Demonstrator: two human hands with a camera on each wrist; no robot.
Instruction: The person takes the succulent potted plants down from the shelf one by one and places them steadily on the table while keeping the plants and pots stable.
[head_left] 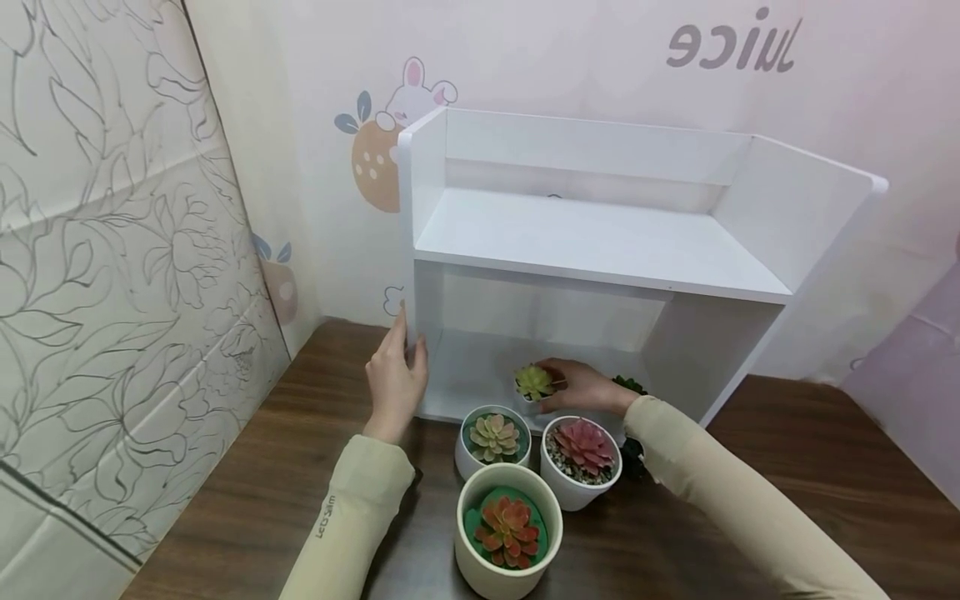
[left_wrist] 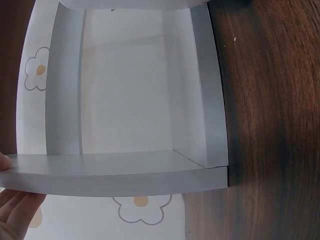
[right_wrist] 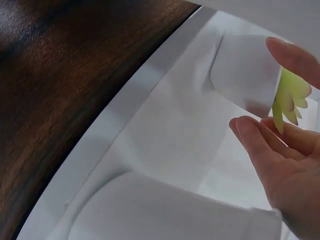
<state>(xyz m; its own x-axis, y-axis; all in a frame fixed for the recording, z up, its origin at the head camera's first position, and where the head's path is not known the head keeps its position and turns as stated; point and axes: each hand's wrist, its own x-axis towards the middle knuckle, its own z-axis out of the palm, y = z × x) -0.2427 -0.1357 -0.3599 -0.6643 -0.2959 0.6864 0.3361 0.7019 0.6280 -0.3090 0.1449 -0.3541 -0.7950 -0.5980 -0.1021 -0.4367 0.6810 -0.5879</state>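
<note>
A small white pot with a pale green artificial succulent (head_left: 534,383) is held by the right hand (head_left: 585,387), whose fingers are curled round its side; in the right wrist view a thumb and fingertips (right_wrist: 250,130) are seen closed lightly about the white pot wall. The pot is set at the front edge of the lower compartment of the white two-tier wooden shelf (head_left: 600,242), just inside its opening. The left upright of the shelf is steadied by the left hand (head_left: 395,379), fingers straight and pressed flat against the panel's outer face, nothing being gripped.

Three larger white pots are grouped on the dark wooden table (head_left: 247,500) just before the shelf's front edge: one with a green-pink rosette (head_left: 493,437), one with a red rosette on gravel (head_left: 582,458), one with an orange-red rosette (head_left: 508,533). These stand directly beneath the right forearm, so one could probably be knocked over if the arm were lowered or drawn back carelessly. The small pot could also be tipped if it were released on the shelf's lip.
</note>
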